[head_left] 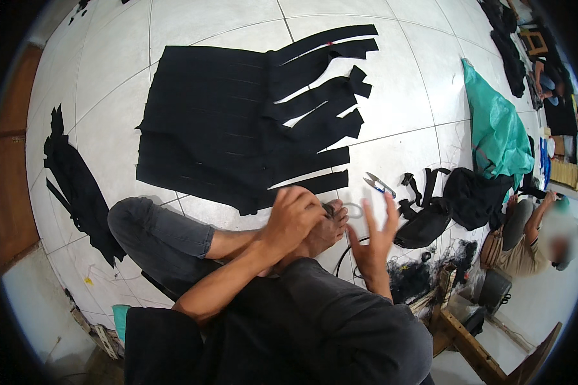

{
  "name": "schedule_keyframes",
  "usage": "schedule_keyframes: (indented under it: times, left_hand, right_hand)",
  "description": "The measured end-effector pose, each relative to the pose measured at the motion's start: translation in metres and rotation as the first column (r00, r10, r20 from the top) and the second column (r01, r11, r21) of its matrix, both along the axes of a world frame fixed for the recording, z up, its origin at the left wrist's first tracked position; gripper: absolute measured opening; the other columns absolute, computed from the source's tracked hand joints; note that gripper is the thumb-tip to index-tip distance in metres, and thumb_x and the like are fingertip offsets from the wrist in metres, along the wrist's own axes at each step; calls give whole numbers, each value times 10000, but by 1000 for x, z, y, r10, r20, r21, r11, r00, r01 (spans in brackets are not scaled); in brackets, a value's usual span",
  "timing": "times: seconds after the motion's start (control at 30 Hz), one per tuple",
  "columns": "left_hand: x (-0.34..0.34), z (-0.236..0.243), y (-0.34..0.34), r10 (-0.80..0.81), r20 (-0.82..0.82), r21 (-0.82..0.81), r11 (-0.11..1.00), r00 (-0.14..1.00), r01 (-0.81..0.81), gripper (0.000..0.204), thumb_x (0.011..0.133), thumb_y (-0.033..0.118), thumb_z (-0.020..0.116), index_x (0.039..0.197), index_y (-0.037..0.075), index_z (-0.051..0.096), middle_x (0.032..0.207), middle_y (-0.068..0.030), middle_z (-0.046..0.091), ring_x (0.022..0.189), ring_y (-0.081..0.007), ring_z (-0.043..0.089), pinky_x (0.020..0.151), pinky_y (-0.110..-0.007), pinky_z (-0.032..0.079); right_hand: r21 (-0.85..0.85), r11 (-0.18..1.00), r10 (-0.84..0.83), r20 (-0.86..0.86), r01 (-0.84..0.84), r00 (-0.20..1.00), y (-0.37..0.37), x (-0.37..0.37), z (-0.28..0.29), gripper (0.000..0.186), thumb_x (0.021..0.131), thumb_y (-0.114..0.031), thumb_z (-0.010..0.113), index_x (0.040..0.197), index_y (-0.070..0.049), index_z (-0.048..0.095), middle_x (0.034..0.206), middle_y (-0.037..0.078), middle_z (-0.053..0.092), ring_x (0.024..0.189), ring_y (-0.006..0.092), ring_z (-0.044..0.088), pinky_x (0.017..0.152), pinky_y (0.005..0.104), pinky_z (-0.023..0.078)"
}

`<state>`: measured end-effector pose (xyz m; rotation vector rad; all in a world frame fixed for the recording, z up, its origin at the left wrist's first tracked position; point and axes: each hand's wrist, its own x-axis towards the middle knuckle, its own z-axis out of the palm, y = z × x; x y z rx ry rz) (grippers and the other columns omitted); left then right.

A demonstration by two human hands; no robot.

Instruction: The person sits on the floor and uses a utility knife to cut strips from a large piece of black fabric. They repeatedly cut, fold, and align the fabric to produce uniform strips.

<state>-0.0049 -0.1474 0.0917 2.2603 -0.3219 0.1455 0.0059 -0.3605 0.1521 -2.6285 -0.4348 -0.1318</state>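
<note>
from where i stand, the person sits on the tiled floor (411,109) with legs folded and both hands out over a bare foot (321,237). the left hand (295,218) has its fingers curled in together above the toes; i can't tell whether that grip pinches anything, though something dark shows at the fingertips. the right hand (376,244) is blurred, fingers and thumb spread wide, its grip closed on nothing i can make out. a thin grey loop (358,212) shows between the two, too faint to name.

the big black cloth (202,115) lies flat on the tiles just past the foot, probably spread so that its slits and loose strips can be reached and kept apart. the snips (380,184) rest beside the strips, likely put there to be handy for the right hand. a narrower black piece (80,186) lies well off to the left, perhaps set out of the way.

as for containers, the black pouch (424,223) by the right hand shows no contents, and i can't see into the grey bucket (496,289) near the co-worker (517,247).
</note>
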Motion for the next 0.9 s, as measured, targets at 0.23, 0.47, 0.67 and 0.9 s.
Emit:
schedule_keyframes:
  times: [0.23, 0.47, 0.67, 0.9]
  left_hand:
    - [-18, 14, 23, -142, -125, 39, 988, 982, 148, 240, 862, 227, 727, 1066, 109, 771, 1108, -42, 691, 1055, -246, 624, 924, -423, 467]
    - [-34, 44, 204, 110, -199, 511, 860, 974, 7, 466, 787, 117, 790, 1240, 86, 684, 1123, -84, 643, 1045, -290, 618, 911, -411, 496]
    - [-58, 3, 293, 242, -94, 711, 695, 966, -105, 654, 726, 69, 840, 1344, 46, 627, 1268, -127, 595, 1182, -336, 575, 1009, -440, 479]
    - [-48, -2, 285, 295, -214, 768, 639, 931, -26, 532, 740, 99, 838, 1242, 50, 670, 1090, -116, 602, 1090, -289, 582, 992, -394, 480]
  right_hand:
    - [128, 990, -28, -179, 52, 983, -40, -22, -30, 220, 824, 46, 726, 1016, -56, 698, 1426, 208, 567, 1357, 420, 514, 1129, 498, 406]
    - [-509, 830, -543, -644, 228, 539, -356, -150, -30, 386, 905, -352, 710, 1079, -7, 725, 1021, 260, 719, 995, 389, 704, 859, 512, 537]
    - [-703, 617, -783, -506, 353, 361, -374, -162, -30, 322, 901, -269, 703, 1119, -33, 712, 1075, 227, 695, 1012, 384, 688, 852, 498, 535]
    - [28, 834, -506, -357, 550, 785, -194, -59, -62, 293, 895, -173, 696, 1167, -63, 696, 1138, 188, 666, 1032, 378, 669, 845, 480, 532]
